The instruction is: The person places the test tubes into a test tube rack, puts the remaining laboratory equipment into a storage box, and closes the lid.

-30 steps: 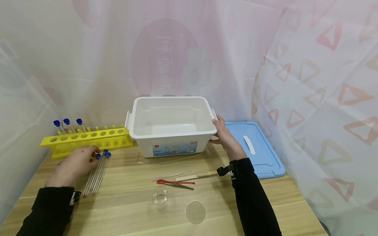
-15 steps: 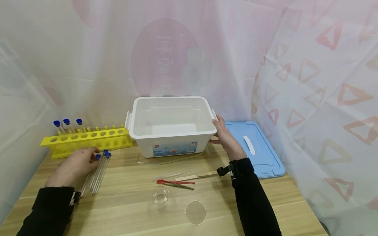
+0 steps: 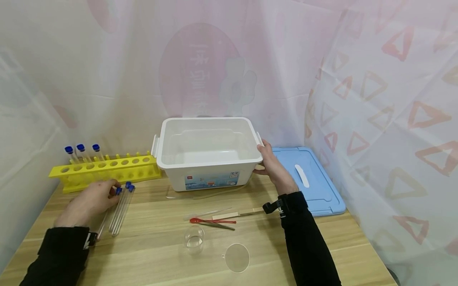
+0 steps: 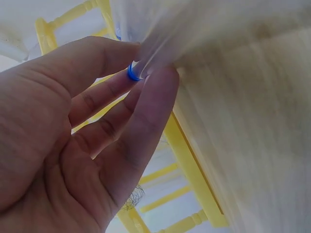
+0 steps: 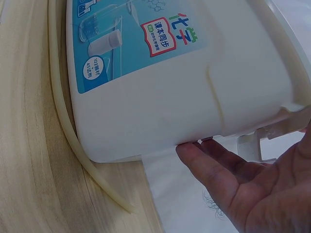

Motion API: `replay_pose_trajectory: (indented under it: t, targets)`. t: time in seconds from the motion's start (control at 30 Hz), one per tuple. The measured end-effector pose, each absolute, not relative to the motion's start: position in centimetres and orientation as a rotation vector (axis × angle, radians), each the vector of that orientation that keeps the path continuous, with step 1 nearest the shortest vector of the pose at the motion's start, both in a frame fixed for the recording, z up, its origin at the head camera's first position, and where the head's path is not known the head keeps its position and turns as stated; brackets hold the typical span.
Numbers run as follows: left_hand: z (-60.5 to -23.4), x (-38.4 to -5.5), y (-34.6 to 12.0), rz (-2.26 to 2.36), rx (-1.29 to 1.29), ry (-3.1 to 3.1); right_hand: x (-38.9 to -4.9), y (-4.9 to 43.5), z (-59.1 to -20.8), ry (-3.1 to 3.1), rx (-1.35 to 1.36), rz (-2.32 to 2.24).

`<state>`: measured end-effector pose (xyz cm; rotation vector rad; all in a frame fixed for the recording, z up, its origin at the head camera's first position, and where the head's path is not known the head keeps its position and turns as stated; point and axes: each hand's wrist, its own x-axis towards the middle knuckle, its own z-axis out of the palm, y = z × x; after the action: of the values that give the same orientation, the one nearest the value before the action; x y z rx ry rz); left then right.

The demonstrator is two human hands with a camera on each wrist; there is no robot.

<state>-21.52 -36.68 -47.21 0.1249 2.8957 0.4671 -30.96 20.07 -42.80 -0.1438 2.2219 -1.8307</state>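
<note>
My left hand [image 3: 94, 198] is at the left, just in front of a yellow test tube rack [image 3: 107, 171]. In the left wrist view its thumb and fingertips pinch a clear test tube [image 4: 154, 48] near its blue cap [image 4: 132, 73]. Beside that hand, several capped test tubes [image 3: 121, 214] lie side by side on the table. My right hand [image 3: 273, 167] grips the right end of a white plastic box [image 3: 211, 174]. In the right wrist view, fingertips [image 5: 187, 149] meet the box wall below its handle [image 5: 250, 147].
Three blue-capped tubes [image 3: 81, 151] stand in the rack's left part. A blue lid [image 3: 315, 186] lies right of the box. In front are a rubber tube [image 3: 225, 192], a red spoon [image 3: 196, 220], a wooden clamp [image 3: 232, 215], a small beaker [image 3: 195, 240] and a round clear disc-like piece [image 3: 237, 257].
The tube at my left hand has shifted slightly left, apart from the others, and that hand has barely moved. My right hand and the box keep their place.
</note>
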Motion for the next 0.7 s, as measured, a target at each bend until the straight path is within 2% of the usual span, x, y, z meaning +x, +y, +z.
replay_pose_trajectory:
  t: [0.7]
  targets:
    - [-45.6,-20.9,-36.0,0.594,0.114,2.995,-31.1,20.0,-42.9,2.223,-0.130,-1.838]
